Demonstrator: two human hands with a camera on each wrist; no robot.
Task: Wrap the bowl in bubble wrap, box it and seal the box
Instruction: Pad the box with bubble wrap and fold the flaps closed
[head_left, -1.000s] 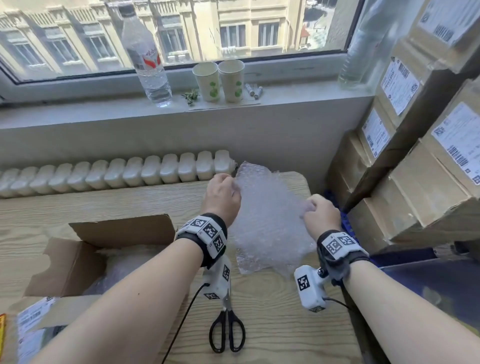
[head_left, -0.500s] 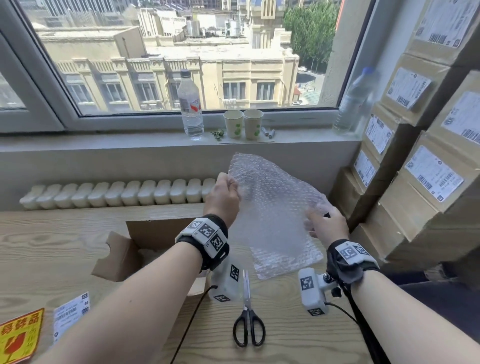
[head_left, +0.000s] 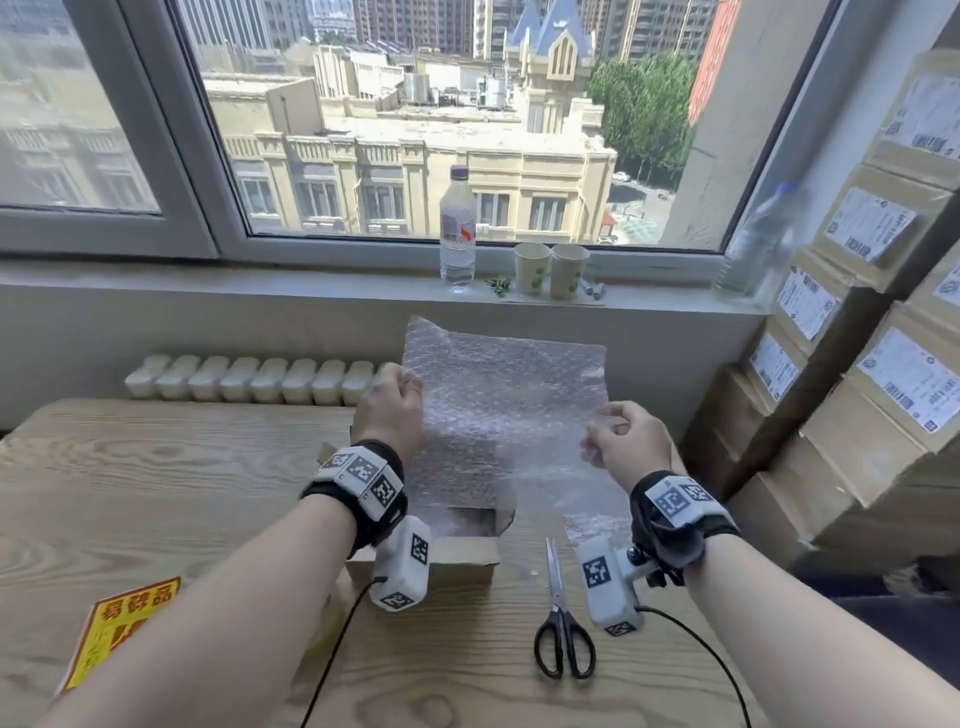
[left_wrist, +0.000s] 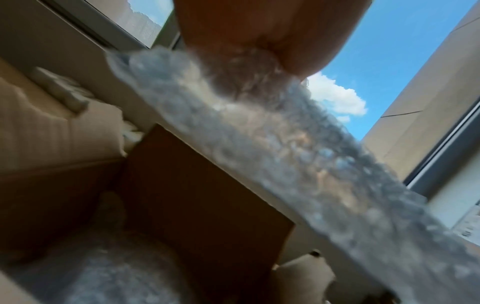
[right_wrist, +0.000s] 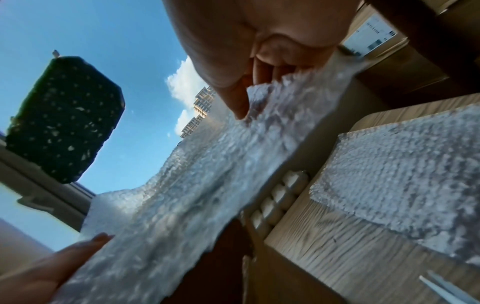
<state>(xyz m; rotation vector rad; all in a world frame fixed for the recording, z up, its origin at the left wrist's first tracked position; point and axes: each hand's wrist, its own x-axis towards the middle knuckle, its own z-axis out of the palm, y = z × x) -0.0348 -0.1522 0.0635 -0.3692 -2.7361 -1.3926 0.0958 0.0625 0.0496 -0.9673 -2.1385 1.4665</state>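
I hold a clear sheet of bubble wrap (head_left: 498, 400) spread upright in the air above the open cardboard box (head_left: 457, 558). My left hand (head_left: 395, 402) grips its left edge and my right hand (head_left: 618, 436) pinches its right edge (right_wrist: 262, 92). In the left wrist view the sheet (left_wrist: 285, 148) runs across the frame, and a bubble-wrapped bundle (left_wrist: 109, 273) lies down in the box (left_wrist: 202, 191); the bowl itself cannot be seen. Another piece of bubble wrap (right_wrist: 405, 172) lies flat on the table to the right of the box.
Black scissors (head_left: 563, 631) lie on the wooden table (head_left: 156, 493) near the front. A yellow-red sticker (head_left: 124, 634) sits at the front left. Stacked labelled cartons (head_left: 872, 374) wall off the right side. The sill holds a water bottle (head_left: 457, 228) and two paper cups (head_left: 550, 270).
My hands have moved apart and lifted, stretching the crumpled sheet into a flat spread over the box. My head has tilted up, showing more of the window.
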